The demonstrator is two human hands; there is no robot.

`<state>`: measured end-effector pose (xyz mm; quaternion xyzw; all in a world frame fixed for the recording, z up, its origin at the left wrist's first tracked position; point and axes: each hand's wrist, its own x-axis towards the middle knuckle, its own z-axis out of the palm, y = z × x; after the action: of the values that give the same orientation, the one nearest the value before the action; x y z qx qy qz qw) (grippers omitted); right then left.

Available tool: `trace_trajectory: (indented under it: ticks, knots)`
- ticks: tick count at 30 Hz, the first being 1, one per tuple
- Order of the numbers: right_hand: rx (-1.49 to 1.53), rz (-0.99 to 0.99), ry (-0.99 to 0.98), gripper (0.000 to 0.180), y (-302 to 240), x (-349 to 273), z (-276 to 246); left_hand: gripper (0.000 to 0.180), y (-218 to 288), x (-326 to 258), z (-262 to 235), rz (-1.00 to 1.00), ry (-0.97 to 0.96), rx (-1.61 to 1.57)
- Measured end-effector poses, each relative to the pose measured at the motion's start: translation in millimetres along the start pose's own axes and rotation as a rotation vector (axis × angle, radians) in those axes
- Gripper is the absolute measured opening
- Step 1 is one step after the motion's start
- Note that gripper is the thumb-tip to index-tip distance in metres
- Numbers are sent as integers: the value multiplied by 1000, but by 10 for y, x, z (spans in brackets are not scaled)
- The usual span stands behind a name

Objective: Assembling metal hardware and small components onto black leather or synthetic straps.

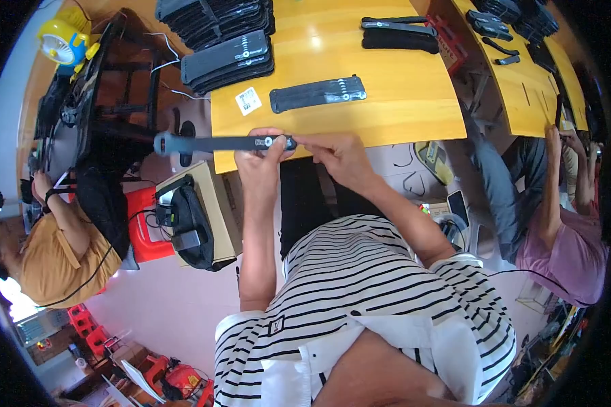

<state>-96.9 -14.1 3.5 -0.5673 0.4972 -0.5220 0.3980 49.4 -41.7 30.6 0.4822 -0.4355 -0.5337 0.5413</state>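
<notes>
Black strap [217, 143] held flat in air, just over near edge of yellow worktop [400, 108]. Left hand [265, 150] pinching strap near round silver stud, fingers [276, 147] closed tight on it. Right hand [336, 152] gripping strap's right end, fingers closed too. Long end sticking out left, free. Best kept level and pulled snug, thumbs close to stud. Second black strap [318, 93] lying on worktop, white tag [248, 100] beside it.

- I see a black strap [224, 143], held over a yellow wooden table [400, 102].
- My shirt [360, 298] is white with black stripes.
- A red stool [146, 230] stands left.
</notes>
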Motion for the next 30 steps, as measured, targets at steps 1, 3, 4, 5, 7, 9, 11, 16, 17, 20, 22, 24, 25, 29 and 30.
trace_trajectory:
  ticks: [1, 3, 4, 5, 7, 9, 11, 16, 17, 20, 22, 24, 25, 29, 30]
  knots:
    - [-117, -40, -57, 19, -14, 69, -72, 11, 44, 59, -37, -72, -100, 4]
    - [-304, -88, -143, 16, -101, 113, -153, 10, 86, 118, -99, -215, -238, 13]
    - [-303, -95, -145, 16, -118, 110, -174, 10, 82, 139, -124, -208, -234, 13]
    - [-390, -183, -179, 20, -126, 102, -195, 9, 73, 161, -146, -290, -281, 42]
    - [-472, -272, -218, 24, -196, 81, -207, 10, 53, 222, -210, -413, -373, 87]
    - [-662, -268, -322, 31, -301, 42, -199, 12, 89, 244, -253, -459, -376, 31]
    - [-652, -282, -297, 33, -295, 15, -177, 18, 90, 254, -263, -491, -379, -34]
    - [-436, -318, -174, 41, -248, -44, -91, 22, 203, 113, -298, -566, -334, -122]
    - [-329, -257, -168, 38, -204, -63, -73, 25, 231, 66, -321, -545, -354, 64]
    - [-146, -126, -168, 33, -209, -90, -33, 28, 245, -133, -218, -333, -300, 385]
    - [-70, -58, -174, 29, -226, -94, -16, 25, 248, -182, -216, -295, -299, 399]
    - [-36, -30, -214, 26, -238, -88, -11, 21, 268, -211, -207, -267, -295, 324]
    - [-36, -32, -214, 26, -228, -90, -12, 21, 267, -226, -216, -265, -294, 324]
    - [28, 25, -318, 27, -222, -78, -49, 18, 258, -274, -279, -291, -369, 285]
    - [51, 46, -367, 28, -229, -75, -58, 18, 259, -287, -293, -303, -387, 264]
